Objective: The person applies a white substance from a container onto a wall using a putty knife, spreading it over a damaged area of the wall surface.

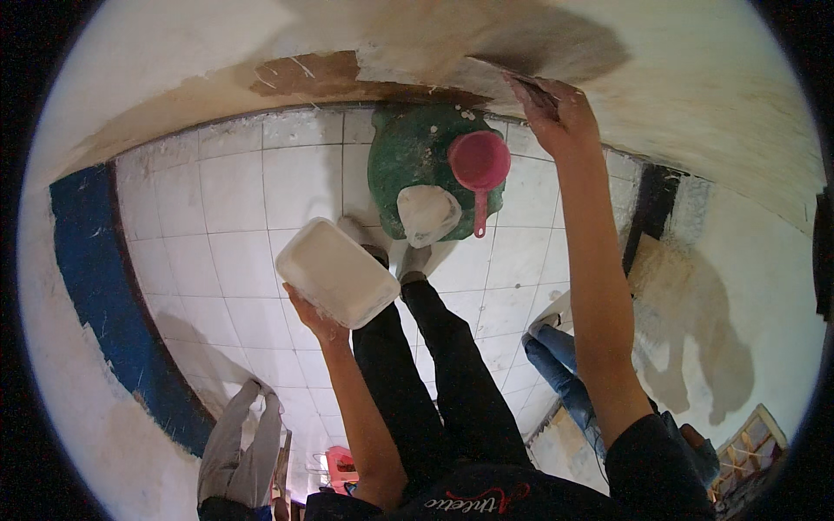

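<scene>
My left hand (320, 318) grips the side of a white rectangular plastic tub (351, 300), held up in front of my legs. Pale, smooth matter lines the tub's inside; how deep it is I cannot tell. Up at the wall (417, 39), my right hand (556, 111) is closed on a thin flat scraper (497, 68), seen nearly edge-on against the surface. Around and left of the blade the wall shows a damp grey patch and a bare brown strip (304, 75). Below, a green plastic stool (395, 161) carries a pink dipper (479, 163) and a plastic bag of white stuff (428, 215).
The stool stands against the wall's foot, just ahead of my feet, on white floor tiles (300, 187). A person in grey trousers (243, 451) is at lower left, another in blue jeans (565, 373) at right. A red plastic thing (342, 469) lies behind my left arm.
</scene>
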The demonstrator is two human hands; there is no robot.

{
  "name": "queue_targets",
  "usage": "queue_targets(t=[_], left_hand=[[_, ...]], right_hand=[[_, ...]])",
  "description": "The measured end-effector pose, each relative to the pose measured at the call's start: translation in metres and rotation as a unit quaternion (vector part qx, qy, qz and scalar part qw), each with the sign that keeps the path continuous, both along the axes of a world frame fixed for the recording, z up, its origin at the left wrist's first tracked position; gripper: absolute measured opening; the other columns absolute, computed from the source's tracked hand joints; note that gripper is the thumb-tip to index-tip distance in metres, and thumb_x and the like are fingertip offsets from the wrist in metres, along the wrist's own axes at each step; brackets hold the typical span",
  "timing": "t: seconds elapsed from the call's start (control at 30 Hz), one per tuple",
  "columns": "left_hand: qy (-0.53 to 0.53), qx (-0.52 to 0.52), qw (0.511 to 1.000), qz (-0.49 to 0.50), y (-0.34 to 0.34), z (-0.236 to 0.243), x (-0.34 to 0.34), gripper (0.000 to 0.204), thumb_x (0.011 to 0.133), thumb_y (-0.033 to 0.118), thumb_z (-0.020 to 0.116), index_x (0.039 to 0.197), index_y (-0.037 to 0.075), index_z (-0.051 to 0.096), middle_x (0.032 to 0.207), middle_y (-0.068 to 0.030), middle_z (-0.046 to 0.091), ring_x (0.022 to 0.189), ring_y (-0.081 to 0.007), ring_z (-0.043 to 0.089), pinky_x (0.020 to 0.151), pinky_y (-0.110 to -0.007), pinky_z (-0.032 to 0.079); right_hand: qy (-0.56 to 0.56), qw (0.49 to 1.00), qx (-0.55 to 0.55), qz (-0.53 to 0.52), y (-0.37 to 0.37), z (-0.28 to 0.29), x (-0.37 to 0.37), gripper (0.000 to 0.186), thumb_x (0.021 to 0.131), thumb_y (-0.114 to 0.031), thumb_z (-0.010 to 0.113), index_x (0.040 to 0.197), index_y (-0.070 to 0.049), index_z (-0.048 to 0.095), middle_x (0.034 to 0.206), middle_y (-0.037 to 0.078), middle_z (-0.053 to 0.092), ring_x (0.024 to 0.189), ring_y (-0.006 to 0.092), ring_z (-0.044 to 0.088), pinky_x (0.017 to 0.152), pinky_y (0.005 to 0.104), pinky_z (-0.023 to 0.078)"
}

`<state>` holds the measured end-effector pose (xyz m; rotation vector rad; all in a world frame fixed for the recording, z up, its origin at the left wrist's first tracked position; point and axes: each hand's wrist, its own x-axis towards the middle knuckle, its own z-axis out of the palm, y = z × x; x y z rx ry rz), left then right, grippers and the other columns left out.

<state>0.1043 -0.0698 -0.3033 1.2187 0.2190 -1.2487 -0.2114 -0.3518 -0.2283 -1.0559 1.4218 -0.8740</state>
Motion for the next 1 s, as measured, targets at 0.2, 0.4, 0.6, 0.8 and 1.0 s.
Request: queue_targets(t=[0.2,0.4,0.6,0.8,1.0], left_hand=[[-0.032,0.013,0.999,0.016,0.002,0.000,0.008,0.058,0.099,0.052,0.035,0.140,0.011,0.036,0.134,-0.0113,0.044,0.121,-0.0302,0.047,0.101,-0.047,0.044],[-0.022,0.035,0.999,-0.013,-0.001,0.016,-0.002,0.055,0.100,0.050,0.033,0.138,0.010,0.038,0.134,-0.0102,0.045,0.123,-0.0260,0.046,0.103,-0.042,0.041],[-0.065,0.005,0.996,-0.064,-0.001,0.014,-0.016,0.056,0.100,0.050,0.033,0.138,0.009,0.038,0.134,-0.0107,0.046,0.122,-0.0262,0.047,0.102,-0.042,0.042],[0.008,0.035,0.999,-0.031,0.006,0.019,-0.021,0.059,0.099,0.052,0.033,0.140,0.009,0.036,0.136,-0.0120,0.044,0.124,-0.0281,0.046,0.103,-0.044,0.042],[0.039,0.022,0.998,-0.041,0.004,0.020,-0.032,0.056,0.100,0.050,0.031,0.140,0.010,0.037,0.136,-0.0118,0.044,0.123,-0.0294,0.046,0.103,-0.046,0.041]], right_hand=[[-0.405,0.865,0.116,-0.274,0.023,0.050,0.008,0.029,0.093,-0.003,0.051,0.120,0.007,0.053,0.120,0.018,0.059,0.116,0.0287,0.057,0.099,0.0363,0.048],[-0.300,0.944,0.073,-0.115,0.061,-0.068,-0.009,0.028,0.093,-0.008,0.053,0.118,0.006,0.053,0.119,0.021,0.058,0.113,0.0294,0.058,0.098,0.0378,0.049],[0.282,0.925,-0.099,0.236,-0.014,-0.123,-0.030,0.038,0.088,0.007,0.043,0.124,0.017,0.039,0.132,0.029,0.045,0.125,0.0380,0.046,0.110,0.0484,0.038],[0.140,0.975,-0.124,0.119,-0.003,-0.061,-0.015,0.039,0.087,0.011,0.038,0.124,0.022,0.033,0.134,0.031,0.042,0.124,0.0418,0.046,0.109,0.0539,0.039],[-0.206,0.976,0.008,-0.075,0.020,-0.105,-0.022,0.035,0.091,0.005,0.046,0.124,0.016,0.038,0.127,0.028,0.049,0.119,0.0373,0.051,0.107,0.0457,0.044]])
